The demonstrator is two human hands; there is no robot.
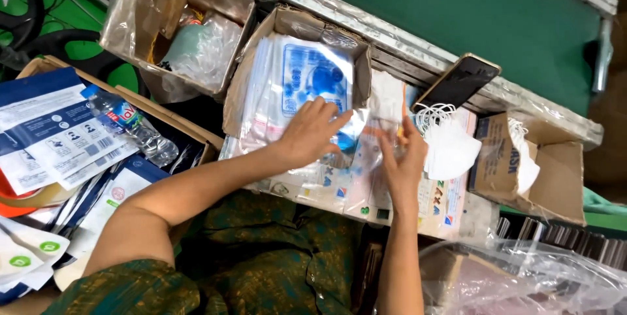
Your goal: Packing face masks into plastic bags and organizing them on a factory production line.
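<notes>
My left hand [312,133] lies fingers spread on a stack of clear plastic pouches with blue print [307,76] that stands in an open cardboard box [251,60]. My right hand [403,157] pinches a clear plastic pouch [369,148] just right of that box, over printed flat packs [346,187] on the work surface. A pile of white face masks [447,145] with ear loops lies right beside my right hand.
A phone [459,81] leans at the back by a green conveyor belt [457,8]. A cardboard box with masks [535,165] stands right. Another box with plastic bags [189,34] is at top left. A water bottle [134,125] and printed cartons [59,138] lie left. Crumpled plastic sheeting [522,282] fills the bottom right.
</notes>
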